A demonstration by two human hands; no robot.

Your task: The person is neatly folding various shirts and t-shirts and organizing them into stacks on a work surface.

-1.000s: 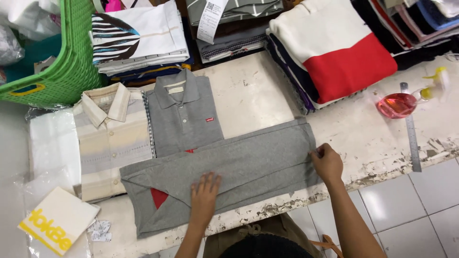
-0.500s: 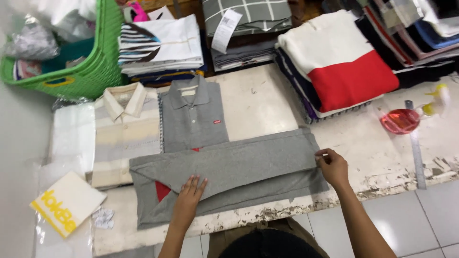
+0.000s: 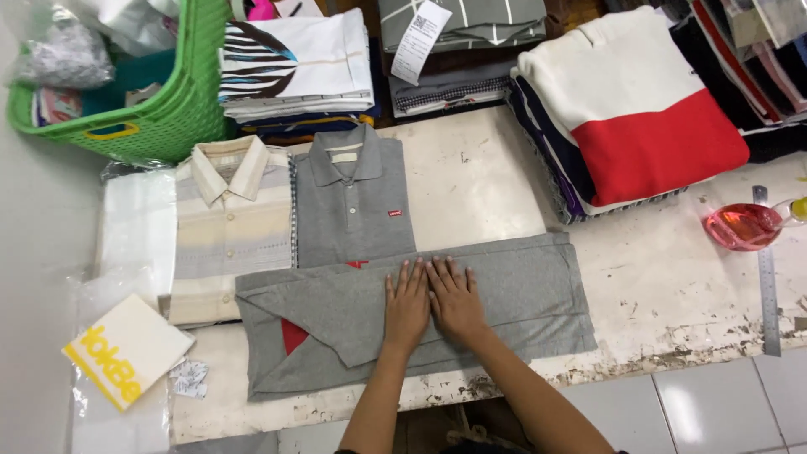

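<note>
Both hands, left hand (image 3: 407, 304) and right hand (image 3: 455, 298), flat, fingers spread, side by side mid-frame on grey shirt (image 3: 504, 290); long axis left–right.

Hands (image 3: 430, 301) side by side on shirt (image 3: 504, 286)

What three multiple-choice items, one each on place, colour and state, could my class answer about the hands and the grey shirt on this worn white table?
1. Where is the green plastic basket?
A far left
B far right
C table's centre

2. What colour is the lower half of the folded top on the right-hand stack?
A blue
B red
C yellow

3. How are the left hand and right hand?
A fists
B flat, side by side
C raised

A: it sits at the table's far-left corner.
B: red below white.
B: both palms press the spread grey shirt.
</note>
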